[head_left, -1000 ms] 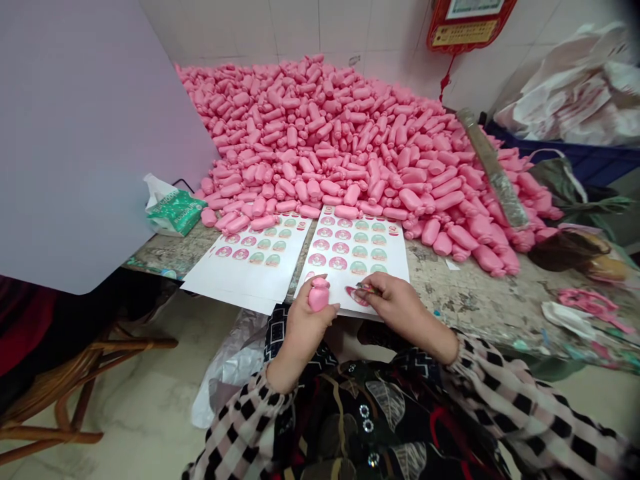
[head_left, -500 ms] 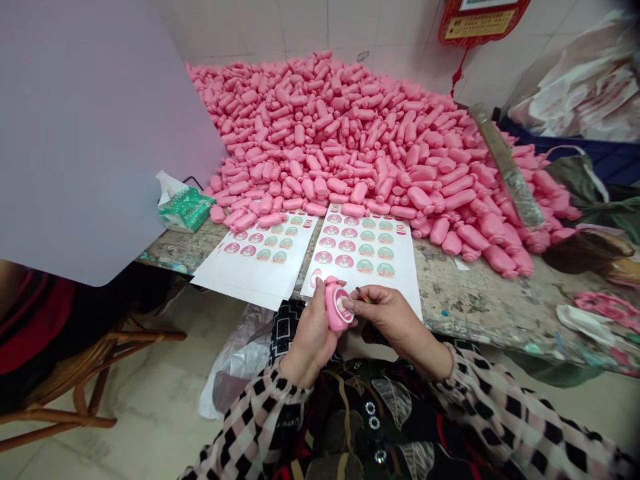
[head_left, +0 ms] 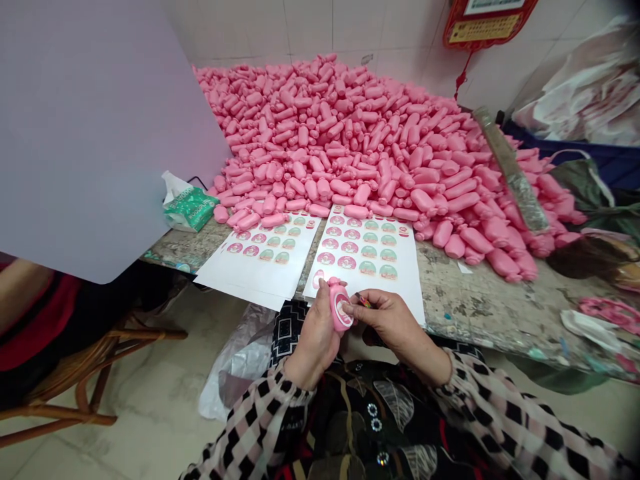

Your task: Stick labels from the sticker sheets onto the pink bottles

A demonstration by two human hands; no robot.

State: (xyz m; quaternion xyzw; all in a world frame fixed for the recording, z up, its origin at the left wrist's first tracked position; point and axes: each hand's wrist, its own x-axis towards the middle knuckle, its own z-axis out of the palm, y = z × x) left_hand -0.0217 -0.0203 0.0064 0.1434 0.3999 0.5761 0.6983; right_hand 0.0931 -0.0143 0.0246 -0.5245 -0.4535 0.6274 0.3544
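Note:
My left hand is wrapped round a small pink plastic bottle, held upright over the table's front edge. A round pink-and-white sticker is on the bottle's front. The thumb of my right hand touches this sticker's edge. Between that hand's closed fingers is a small thin tool with a dark end and bright colours; most of it is hidden. Just beyond my hands lie two stacks of sticker sheets, the right sheet and the left sheet, printed with pink and green labels.
A large heap of pink bottles covers the back of the worn table. A taped bar rests on its right side. A green tissue pack lies left, beside a big pale panel. Another person's arm shows at far left.
The whole view has shifted slightly. Both hands keep nearly the same hold, with the right thumb still on the sticker's edge. The other person's arm shows more at far left.

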